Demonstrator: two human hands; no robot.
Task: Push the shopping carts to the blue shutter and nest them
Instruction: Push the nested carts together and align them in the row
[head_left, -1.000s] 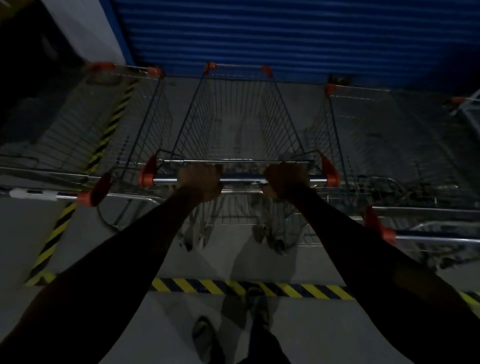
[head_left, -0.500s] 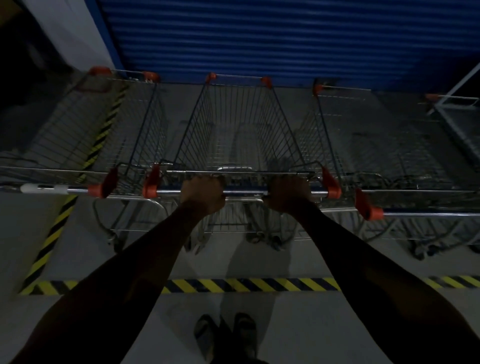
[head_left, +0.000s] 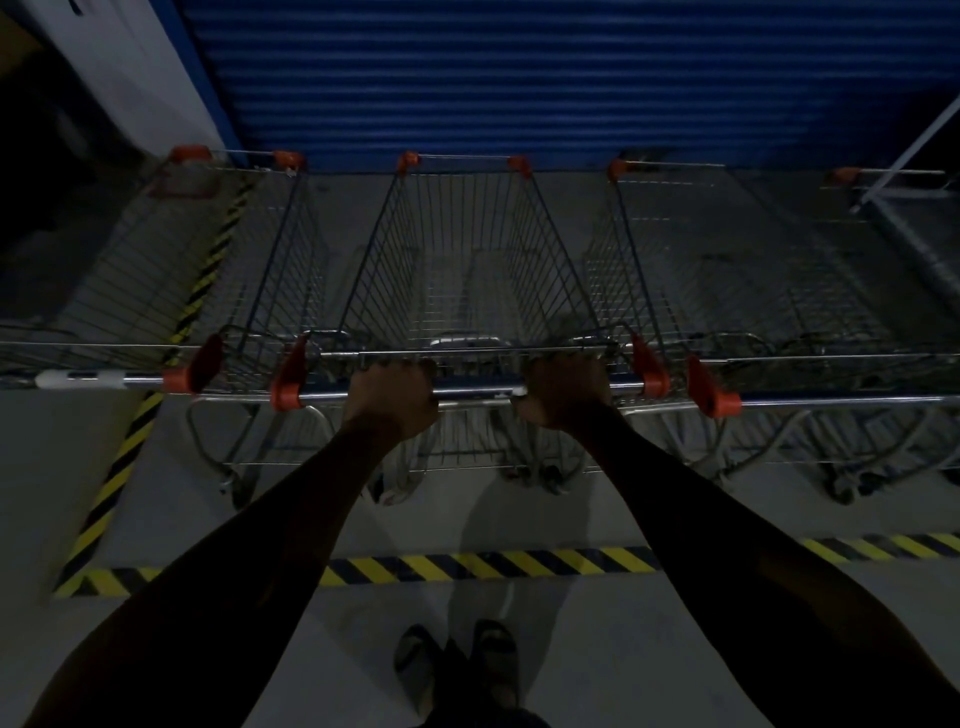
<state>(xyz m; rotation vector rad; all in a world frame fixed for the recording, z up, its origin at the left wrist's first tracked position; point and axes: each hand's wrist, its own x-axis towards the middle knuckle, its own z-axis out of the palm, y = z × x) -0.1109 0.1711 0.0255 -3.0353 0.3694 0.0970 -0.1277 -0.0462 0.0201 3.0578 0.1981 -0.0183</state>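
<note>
Three carts stand side by side with their far ends at the foot of the blue shutter (head_left: 519, 78), and I read them left to right. On the left, the left cart (head_left: 171, 270) sits over a yellow-and-black floor stripe (head_left: 208, 270), its handle level with the one I hold. In the middle, my left hand (head_left: 390, 397) is clenched around the handle bar (head_left: 478, 391) of the middle cart (head_left: 462, 270), and my right hand (head_left: 563, 392) is wrapped round the same bar further right. The right cart (head_left: 753, 270) stands just beside it, its handle a little nearer to me.

As for progress, I judge the pushing part nearly done: the middle cart's far rim lies close to the shutter, in line with its neighbours. The nesting looks less settled. The dim light makes it hard to say, but a second set of wires may sit inside the basket, so I cannot tell whether this cart is already slid into another. What is left, I think, is to let go and fetch any remaining carts.

No brand or writing is readable; a pale sleeve on the left handle shows dark marks I cannot make out.
</note>
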